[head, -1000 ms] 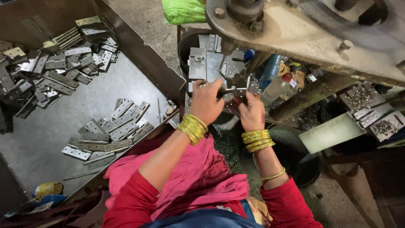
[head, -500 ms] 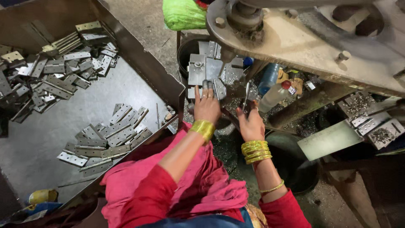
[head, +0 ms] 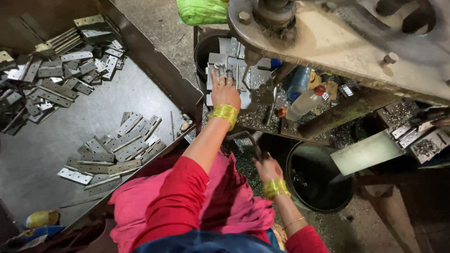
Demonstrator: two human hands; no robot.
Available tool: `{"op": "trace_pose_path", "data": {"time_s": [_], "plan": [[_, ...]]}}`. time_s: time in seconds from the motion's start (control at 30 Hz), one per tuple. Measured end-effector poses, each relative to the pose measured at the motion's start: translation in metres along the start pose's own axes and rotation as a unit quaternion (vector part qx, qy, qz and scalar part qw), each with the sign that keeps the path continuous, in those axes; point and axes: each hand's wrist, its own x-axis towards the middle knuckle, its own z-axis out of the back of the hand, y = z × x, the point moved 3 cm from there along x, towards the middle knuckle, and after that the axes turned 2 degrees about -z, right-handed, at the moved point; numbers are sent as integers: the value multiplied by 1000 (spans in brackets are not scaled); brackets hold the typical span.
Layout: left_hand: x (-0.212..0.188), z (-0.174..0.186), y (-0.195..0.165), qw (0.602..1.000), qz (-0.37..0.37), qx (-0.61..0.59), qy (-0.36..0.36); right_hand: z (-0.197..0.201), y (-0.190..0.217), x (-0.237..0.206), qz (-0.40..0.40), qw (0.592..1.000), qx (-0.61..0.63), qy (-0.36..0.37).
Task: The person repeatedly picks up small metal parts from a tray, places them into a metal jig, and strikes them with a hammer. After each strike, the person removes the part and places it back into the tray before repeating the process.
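Left hand (head: 225,91) rests flat, fingers extended, on a hinge plate (head: 228,70) under the press head (head: 276,14). Right hand (head: 268,168) grips a bent metal rod (head: 243,137). Many plates (head: 112,150) lie in the left tray (head: 154,61); processed share indeterminate.

Green plastic bag (head: 202,11): bulging, lay at top centre beside the press. Clear plastic bottle (head: 303,104), red cap: lay tilted under the press table. Blue bottle (head: 298,82): stood just behind it.
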Motion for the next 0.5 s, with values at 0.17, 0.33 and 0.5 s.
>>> {"op": "trace_pose_path", "data": {"time_s": [0.17,0.33,0.5], "plan": [[-4,0,-2,1000,-11,10,4,-30,-28,23,86,996,20,17],[-1,2,1,999,6,30,42,-36,-31,26,28,997,64,22],[13,0,-4,997,-8,-12,73,-30,-17,20,42,999,8,21]]}}
